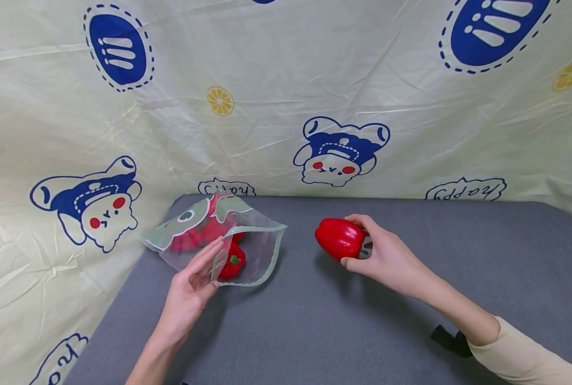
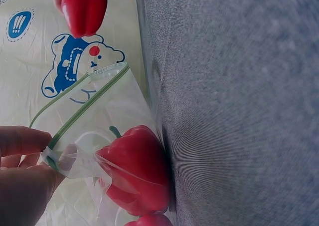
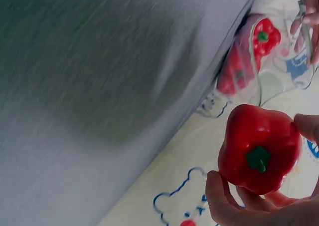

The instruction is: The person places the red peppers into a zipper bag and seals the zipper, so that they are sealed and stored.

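A clear zip bag (image 1: pixel 262 262) with a pale green edge and a printed pattern lies on the table, its mouth spread toward the right. Inside it are several red bell peppers (image 2: pixel 137 168), one with its green stem (image 1: pixel 234 260) facing the opening. My left hand (image 1: pixel 190 291) pinches the near corner of the bag's mouth between thumb and fingers. To the right, my right hand (image 1: pixel 387 256) grips another red bell pepper (image 3: pixel 256 146) around its stem end, held above the table and apart from the bag. Its green stem points back toward the palm.
The grey table (image 1: pixel 286 331) meets a cream printed cloth (image 1: pixel 267 144) hanging behind and at the left. A black band (image 1: pixel 451 342) shows by the right forearm, next to the beige sleeve (image 1: pixel 522 347).
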`<state>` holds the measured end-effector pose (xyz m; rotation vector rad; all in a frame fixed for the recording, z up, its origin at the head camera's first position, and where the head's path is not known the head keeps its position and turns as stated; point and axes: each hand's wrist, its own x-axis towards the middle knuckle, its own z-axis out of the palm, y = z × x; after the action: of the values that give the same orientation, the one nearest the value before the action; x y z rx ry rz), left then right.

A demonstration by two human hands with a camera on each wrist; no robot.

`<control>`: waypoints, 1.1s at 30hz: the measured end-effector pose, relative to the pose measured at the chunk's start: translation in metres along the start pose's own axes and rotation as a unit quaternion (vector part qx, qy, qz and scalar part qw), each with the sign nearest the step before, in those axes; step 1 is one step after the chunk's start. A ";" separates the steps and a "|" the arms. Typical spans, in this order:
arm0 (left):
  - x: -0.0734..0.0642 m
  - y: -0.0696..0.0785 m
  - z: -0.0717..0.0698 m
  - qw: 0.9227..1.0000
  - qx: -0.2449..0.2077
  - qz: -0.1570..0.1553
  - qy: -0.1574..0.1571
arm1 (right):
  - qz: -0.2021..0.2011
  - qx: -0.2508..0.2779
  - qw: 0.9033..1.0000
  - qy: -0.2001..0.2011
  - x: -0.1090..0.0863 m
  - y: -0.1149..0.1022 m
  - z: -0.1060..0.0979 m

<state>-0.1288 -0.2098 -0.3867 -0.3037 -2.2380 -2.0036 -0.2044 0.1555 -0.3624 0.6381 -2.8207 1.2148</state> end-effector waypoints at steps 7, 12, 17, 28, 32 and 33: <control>0.000 0.000 0.000 1.000 -0.001 -0.006 -0.005 | 0.010 0.056 0.998 -0.037 -0.001 -0.018 0.020; 0.000 0.001 0.000 1.000 0.000 -0.017 -0.004 | 0.018 0.104 0.993 -0.061 0.002 -0.030 0.034; 0.000 0.002 0.000 1.000 0.000 -0.022 -0.004 | 0.003 0.128 0.990 -0.065 0.006 -0.042 0.048; 0.000 0.001 0.001 1.000 -0.005 -0.010 -0.015 | -0.025 0.149 0.986 -0.076 0.014 -0.059 0.083; 0.000 0.002 0.000 1.000 -0.005 -0.017 -0.021 | -0.019 0.137 0.988 -0.072 0.020 -0.062 0.094; 0.000 0.001 0.000 1.000 -0.004 -0.017 -0.022 | -0.018 0.131 0.989 -0.069 0.021 -0.063 0.096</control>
<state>-0.1280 -0.2096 -0.3853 -0.3150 -2.2766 -2.0436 -0.1860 0.0419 -0.3829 0.8075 -2.7641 1.6125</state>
